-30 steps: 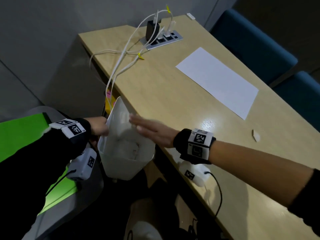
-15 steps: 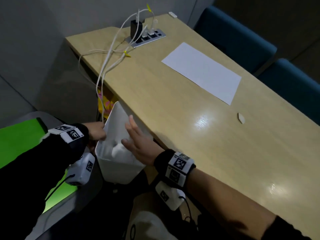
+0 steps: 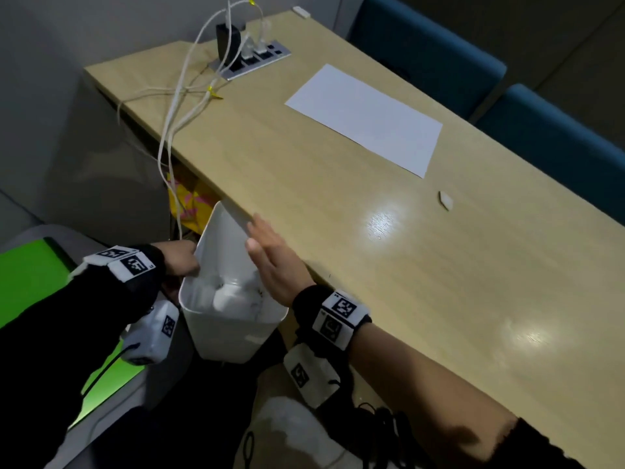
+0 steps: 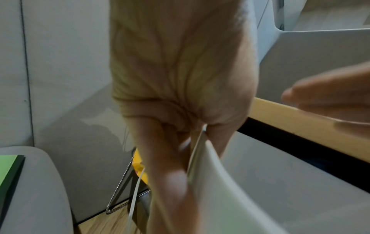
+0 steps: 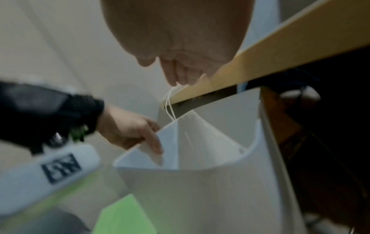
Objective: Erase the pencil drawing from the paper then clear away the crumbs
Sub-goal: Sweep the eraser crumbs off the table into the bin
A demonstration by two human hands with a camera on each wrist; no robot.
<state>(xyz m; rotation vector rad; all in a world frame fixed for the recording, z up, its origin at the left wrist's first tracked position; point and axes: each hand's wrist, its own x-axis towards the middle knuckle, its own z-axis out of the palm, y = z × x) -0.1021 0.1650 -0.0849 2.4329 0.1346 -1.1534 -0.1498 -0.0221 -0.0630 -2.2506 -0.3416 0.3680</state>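
Note:
My left hand (image 3: 181, 260) grips the rim of a white plastic bin (image 3: 233, 330) and holds it tilted against the near edge of the wooden desk (image 3: 422, 282); its fingers (image 5: 152, 142) curl over the bin wall (image 5: 200, 190). My right hand (image 3: 270, 262) is flat with straight fingers at the desk edge, just above the bin's mouth, holding nothing. White scraps lie inside the bin. A blank white sheet of paper (image 3: 367, 116) lies farther back on the desk. A small white eraser (image 3: 445, 200) sits to its right.
A power strip (image 3: 252, 60) with a black charger and white cables (image 3: 176, 106) stands at the desk's far left; the cables hang over the edge near the bin. Blue chairs (image 3: 541, 130) line the far side. A green sheet (image 3: 27, 275) lies at my left.
My right hand has pulled back across the desk to its near edge and now lies flat over the bin's mouth. The left hand keeps its hold on the bin.

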